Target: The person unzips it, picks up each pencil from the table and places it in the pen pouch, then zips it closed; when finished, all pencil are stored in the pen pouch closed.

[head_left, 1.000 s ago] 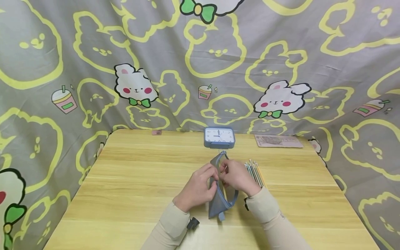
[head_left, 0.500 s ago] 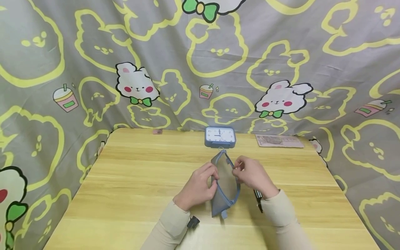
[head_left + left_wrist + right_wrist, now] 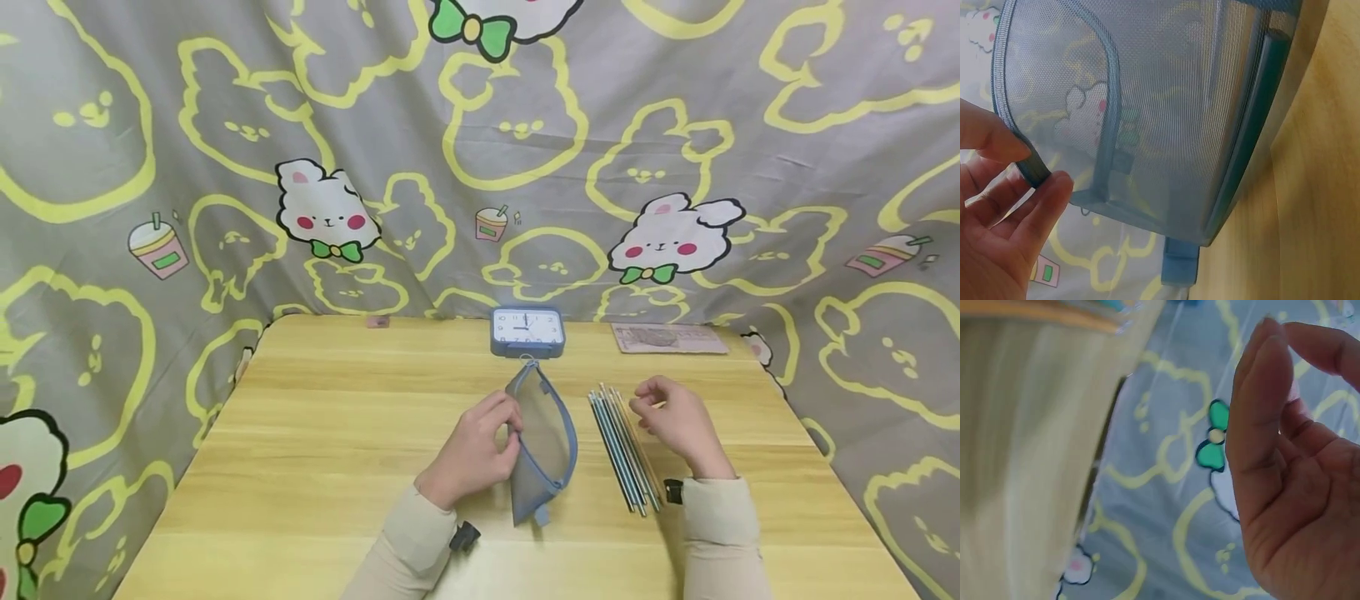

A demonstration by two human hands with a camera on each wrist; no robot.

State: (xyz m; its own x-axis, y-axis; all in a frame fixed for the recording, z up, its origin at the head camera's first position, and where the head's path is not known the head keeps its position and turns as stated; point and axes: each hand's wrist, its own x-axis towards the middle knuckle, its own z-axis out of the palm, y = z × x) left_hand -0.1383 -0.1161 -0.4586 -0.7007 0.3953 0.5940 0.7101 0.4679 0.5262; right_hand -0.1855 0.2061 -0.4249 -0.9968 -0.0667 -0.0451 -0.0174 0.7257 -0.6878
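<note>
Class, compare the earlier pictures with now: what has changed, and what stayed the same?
The right hand has moved rightward, away from the pouch, and is now beside the loose pencils, holding nothing visible. The left hand still pinches the pouch's edge; the clock has not moved.

The wood-grain table (image 3: 337,433) bears pencils (image 3: 621,450), pouch (image 3: 551,429) and clock (image 3: 527,328).
</note>
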